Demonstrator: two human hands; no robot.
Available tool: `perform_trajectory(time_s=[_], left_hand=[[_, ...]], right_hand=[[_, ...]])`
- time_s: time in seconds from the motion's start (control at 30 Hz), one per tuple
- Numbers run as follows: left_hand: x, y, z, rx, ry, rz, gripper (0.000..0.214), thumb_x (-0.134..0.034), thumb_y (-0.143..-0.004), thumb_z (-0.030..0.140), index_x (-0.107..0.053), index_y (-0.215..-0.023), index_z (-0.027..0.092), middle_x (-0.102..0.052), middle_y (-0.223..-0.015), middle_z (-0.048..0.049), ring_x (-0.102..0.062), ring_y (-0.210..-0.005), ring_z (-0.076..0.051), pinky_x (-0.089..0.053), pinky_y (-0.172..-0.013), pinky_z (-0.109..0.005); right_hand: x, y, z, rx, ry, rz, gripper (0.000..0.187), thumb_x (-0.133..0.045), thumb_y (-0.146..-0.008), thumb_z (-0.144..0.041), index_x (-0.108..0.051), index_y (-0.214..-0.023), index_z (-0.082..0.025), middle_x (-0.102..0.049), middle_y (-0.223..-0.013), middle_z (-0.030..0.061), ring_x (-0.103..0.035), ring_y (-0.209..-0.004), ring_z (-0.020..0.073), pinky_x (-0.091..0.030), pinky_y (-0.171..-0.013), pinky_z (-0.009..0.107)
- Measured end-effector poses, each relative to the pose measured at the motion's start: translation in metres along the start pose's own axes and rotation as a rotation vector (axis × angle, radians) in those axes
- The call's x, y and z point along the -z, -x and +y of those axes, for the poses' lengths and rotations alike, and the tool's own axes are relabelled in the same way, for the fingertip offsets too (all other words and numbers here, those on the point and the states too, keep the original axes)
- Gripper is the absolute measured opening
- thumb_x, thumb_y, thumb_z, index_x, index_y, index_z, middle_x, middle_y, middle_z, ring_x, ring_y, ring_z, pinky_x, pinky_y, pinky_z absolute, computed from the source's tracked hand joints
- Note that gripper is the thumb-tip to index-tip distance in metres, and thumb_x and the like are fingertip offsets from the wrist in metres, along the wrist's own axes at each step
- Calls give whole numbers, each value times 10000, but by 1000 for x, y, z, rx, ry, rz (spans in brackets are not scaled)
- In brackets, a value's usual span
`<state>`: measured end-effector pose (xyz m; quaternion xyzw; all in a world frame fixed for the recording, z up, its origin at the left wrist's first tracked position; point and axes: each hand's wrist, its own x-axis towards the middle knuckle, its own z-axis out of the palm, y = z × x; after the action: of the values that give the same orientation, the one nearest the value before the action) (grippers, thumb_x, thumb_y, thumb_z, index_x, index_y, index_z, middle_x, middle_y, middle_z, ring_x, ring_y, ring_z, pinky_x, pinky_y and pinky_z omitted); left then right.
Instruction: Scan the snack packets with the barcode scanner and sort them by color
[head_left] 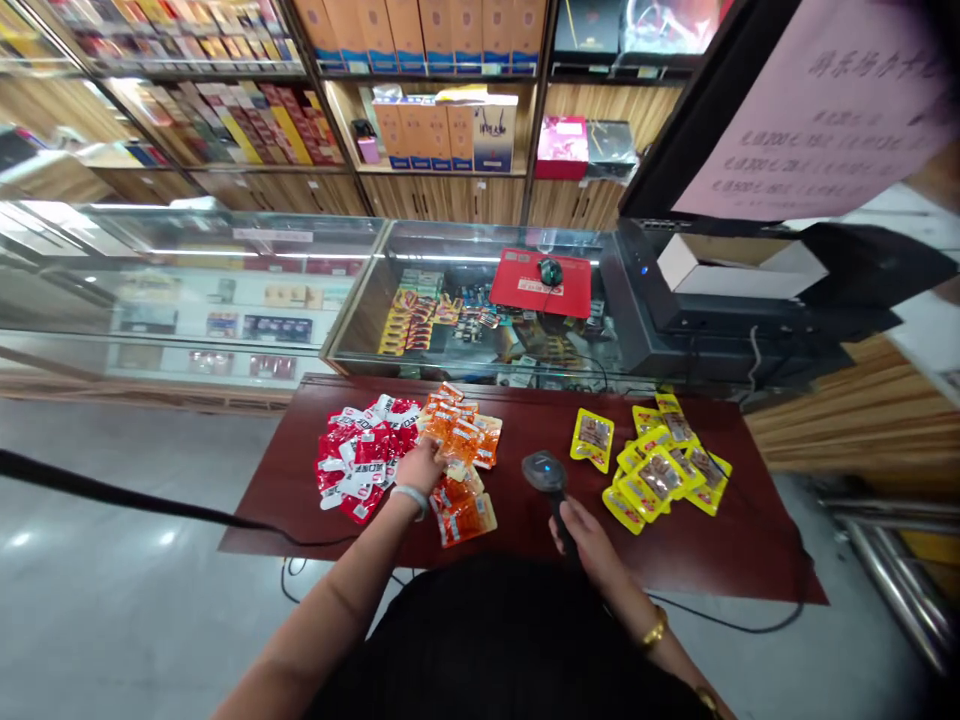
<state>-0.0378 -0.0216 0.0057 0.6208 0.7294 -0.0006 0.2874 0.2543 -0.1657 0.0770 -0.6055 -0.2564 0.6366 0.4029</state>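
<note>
My right hand (586,538) is wrapped round the handle of a black handheld barcode scanner (546,470), whose head points away from me over the middle of the table. My left hand (421,466) is on the orange snack packets (459,432), its fingers closed at the near edge of one packet and partly hidden. More orange packets (466,510) lie just in front of that hand. To its left spreads a pile of red and white packets (367,450). On the right lies a heap of yellow snack packets (656,480), with a single yellow packet (592,438) apart from it.
The dark red table (525,545) stands against a glass display counter (360,290). On the counter are a red mouse pad (517,285), a mouse (550,271) and a dark machine with an open white box (739,268). A black cable (750,628) loops round the table's right side.
</note>
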Motion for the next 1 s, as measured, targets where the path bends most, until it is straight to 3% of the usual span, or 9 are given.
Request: perform_trajectory(time_s=[0.1, 0.2, 0.37, 0.47, 0.63, 1.0], left_hand=[[0, -6, -11, -44, 261, -102, 257, -576, -772, 431, -629, -873, 201, -675, -753, -47, -617, -685, -179, -397, -643, -262], [-6, -8, -14, -32, 567, -177, 270, -604, -735, 453, -629, -773, 186, -593, -599, 6, -522, -536, -127, -370, -566, -236], [-24, -3, 22, -18, 981, -115, 358, -647, -662, 496, -631, -818, 173, -540, -559, 45, -454, -484, -92, -363, -520, -217], [-33, -3, 60, -24, 1058, -40, 336, -626, -681, 461, -628, -842, 166, -544, -571, 39, -467, -501, -93, -361, -513, -210], [-48, -7, 113, -47, 1075, -22, 265, -591, -699, 365, -619, -870, 165, -519, -552, 43, -448, -475, -89, -323, -475, -205], [-92, -22, 170, -18, 1193, -124, 328, -674, -698, 450, -618, -854, 166, -636, -694, 0, -533, -546, -92, -422, -543, -212]], right_hand=[[-20, -1, -2, -25, -1, 19, 512, -644, -708, -677, -595, -893, -202, -565, -587, -37, -470, -443, 106, -339, -439, 231], [-32, 0, -3, -52, -3, 24, 559, -667, -687, -671, -598, -979, -199, -564, -578, -43, -474, -441, 107, -344, -439, 229], [-33, 1, -6, -72, -25, 41, 597, -665, -699, -663, -583, -1060, -196, -534, -557, -59, -453, -435, 95, -324, -428, 211], [-25, 0, -14, -45, -34, 41, 536, -644, -726, -660, -599, -998, -200, -540, -572, -50, -453, -442, 93, -336, -440, 214], [-5, -8, -33, 40, -19, 5, 444, -606, -780, -639, -585, -852, -201, -550, -614, -33, -462, -482, 99, -349, -477, 225], [33, -28, -22, -1, -105, 51, 486, -613, -729, -695, -545, -794, -218, -550, -616, -32, -454, -481, 113, -349, -475, 232]])
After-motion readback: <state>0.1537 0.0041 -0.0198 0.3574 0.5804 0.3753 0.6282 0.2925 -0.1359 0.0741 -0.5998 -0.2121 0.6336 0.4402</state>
